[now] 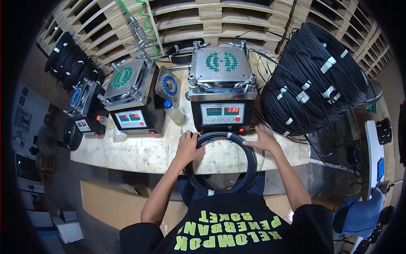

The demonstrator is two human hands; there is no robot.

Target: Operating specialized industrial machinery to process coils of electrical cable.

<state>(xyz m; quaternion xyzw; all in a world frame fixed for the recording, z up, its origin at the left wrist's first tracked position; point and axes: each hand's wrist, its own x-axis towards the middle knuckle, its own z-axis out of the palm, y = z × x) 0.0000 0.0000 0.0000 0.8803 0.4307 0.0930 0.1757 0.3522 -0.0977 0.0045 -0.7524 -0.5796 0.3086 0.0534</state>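
Observation:
A coil of black cable (pixel 251 163), bound with white tape, leans over the workbench's front edge, its lower part against my body. My left hand (pixel 188 148) is closed round the coil's upper left side. On the upper right, my right hand (pixel 265 139) holds the coil with the thumb across it; its fingers reach out beside the cable, partly hard to make out. Just beyond the coil stands a polishing machine (pixel 220 112) with a lit red display and a metal plate (pixel 220 63) carrying rings of green connectors. Small blue-tipped cable ends show inside the coil's top.
A tall stack of black cable coils (pixel 315 84) stands on the right. Two more polishing machines (pixel 127 99) (pixel 82 108) are at left, near a blue-capped bottle (pixel 174 112) and a blue-ringed fixture (pixel 169 84). Wooden pallets (pixel 237 25) rise behind the workbench (pixel 139 152). A cardboard box (pixel 108 203) lies below.

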